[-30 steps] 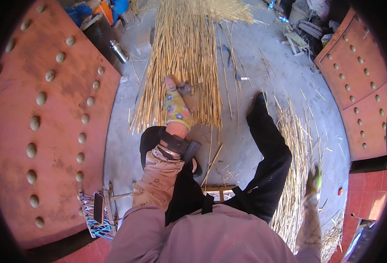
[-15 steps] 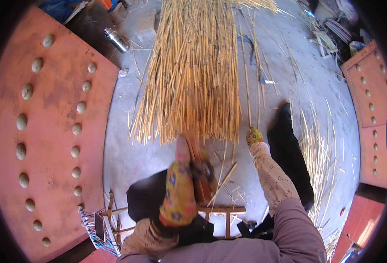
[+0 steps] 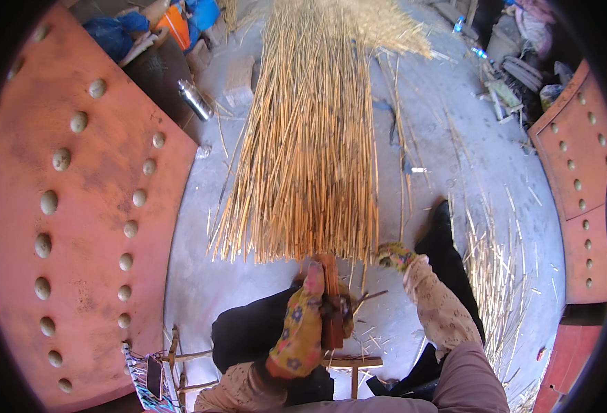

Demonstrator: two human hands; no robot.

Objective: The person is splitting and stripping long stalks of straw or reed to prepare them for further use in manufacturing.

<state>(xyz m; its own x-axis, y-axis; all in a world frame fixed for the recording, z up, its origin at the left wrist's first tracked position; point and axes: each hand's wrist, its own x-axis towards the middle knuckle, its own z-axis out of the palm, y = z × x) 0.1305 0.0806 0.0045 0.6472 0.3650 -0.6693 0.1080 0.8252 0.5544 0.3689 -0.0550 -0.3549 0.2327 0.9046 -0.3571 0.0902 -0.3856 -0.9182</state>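
Observation:
A wide layer of yellow-brown reed stalks lies on the floor in front of me, its cut ends toward me. My left hand, in a yellow flowered glove, is closed round a long reddish-brown wooden tool with a dark part across its middle. The tool's far end meets the stalk ends. At their right corner is my right hand, gloved alike, its fingers curled beside the outermost stalks. Whether a stalk is between those fingers is too small to tell.
Red studded door panels stand at left and right. A metal flask and a pale block lie far left. Loose reeds cover the floor at right. A phone rests on a small stool at lower left.
The whole scene has shifted down in the picture as my head moved. My right hand has come closer to the stalks' right corner. My left hand still grips the wooden tool, now less blurred.

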